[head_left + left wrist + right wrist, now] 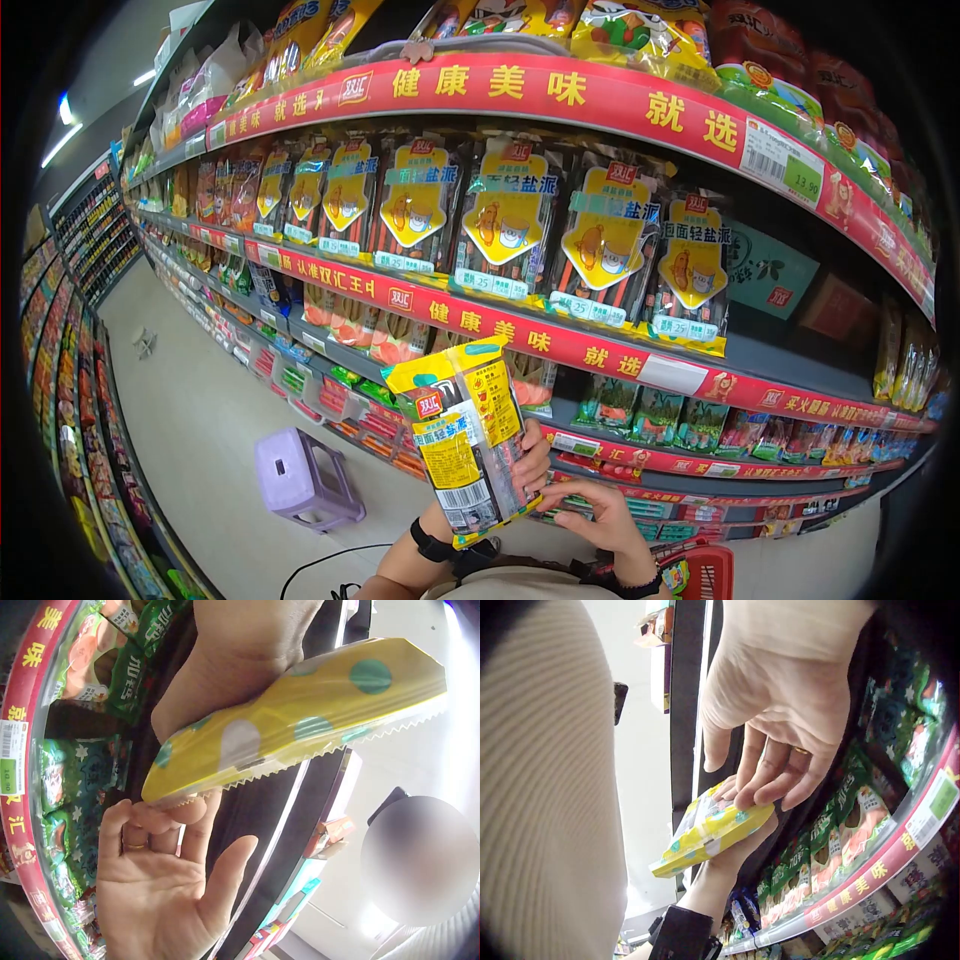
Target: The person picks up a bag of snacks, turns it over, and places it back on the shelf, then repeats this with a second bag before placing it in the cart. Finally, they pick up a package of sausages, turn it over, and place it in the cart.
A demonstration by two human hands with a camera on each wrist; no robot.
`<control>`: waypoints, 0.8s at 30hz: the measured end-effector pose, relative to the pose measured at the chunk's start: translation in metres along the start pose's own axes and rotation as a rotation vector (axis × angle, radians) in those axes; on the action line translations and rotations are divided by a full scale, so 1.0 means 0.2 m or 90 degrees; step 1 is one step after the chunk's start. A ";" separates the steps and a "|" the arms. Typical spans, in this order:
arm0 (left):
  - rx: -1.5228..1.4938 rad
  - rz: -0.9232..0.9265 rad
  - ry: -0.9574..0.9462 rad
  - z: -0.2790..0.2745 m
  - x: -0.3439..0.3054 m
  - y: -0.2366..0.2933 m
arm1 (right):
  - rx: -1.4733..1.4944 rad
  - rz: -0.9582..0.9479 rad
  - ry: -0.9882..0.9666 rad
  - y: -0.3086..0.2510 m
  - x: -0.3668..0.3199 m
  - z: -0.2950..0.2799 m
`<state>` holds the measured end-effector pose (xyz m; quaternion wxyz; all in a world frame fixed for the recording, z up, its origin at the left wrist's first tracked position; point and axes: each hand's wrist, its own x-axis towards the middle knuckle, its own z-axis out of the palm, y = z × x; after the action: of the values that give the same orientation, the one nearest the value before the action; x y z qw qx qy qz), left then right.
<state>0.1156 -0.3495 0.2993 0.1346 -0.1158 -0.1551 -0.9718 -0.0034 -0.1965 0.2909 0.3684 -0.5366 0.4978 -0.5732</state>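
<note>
My left hand [530, 462] grips a yellow-and-clear sausage packet [465, 425], its fingers coming round the right edge from behind. The packet stands tilted in front of the lower shelves, printed back with a barcode toward the head camera. In the left wrist view, the packet's yellow end [300, 724] shows green dots and a zigzag edge. My right hand [605, 515], relaxed with a ring on one finger, is at the packet's lower right corner. In the right wrist view, its fingertips [746, 796] are right at the packet's edge.
A row of similar sausage packets [505, 215] fills the middle shelf, behind a red label strip [480, 318]. More bagged food [640, 35] sits above. A purple stool [300, 475] stands on the aisle floor, and a red basket [708, 572] is at the lower right.
</note>
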 end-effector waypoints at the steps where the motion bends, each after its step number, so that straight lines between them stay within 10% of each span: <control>1: -0.008 0.001 -0.012 0.00 0.00 0.00 | 0.006 -0.003 0.001 0.00 0.00 0.00; 24: 0.027 0.000 -0.053 0.01 0.00 0.00 | 0.024 0.009 0.009 0.01 -0.02 0.02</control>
<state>0.1157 -0.3487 0.3003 0.1302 -0.1534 -0.1815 -0.9626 0.0002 -0.1932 0.2871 0.3789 -0.5222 0.4932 -0.5835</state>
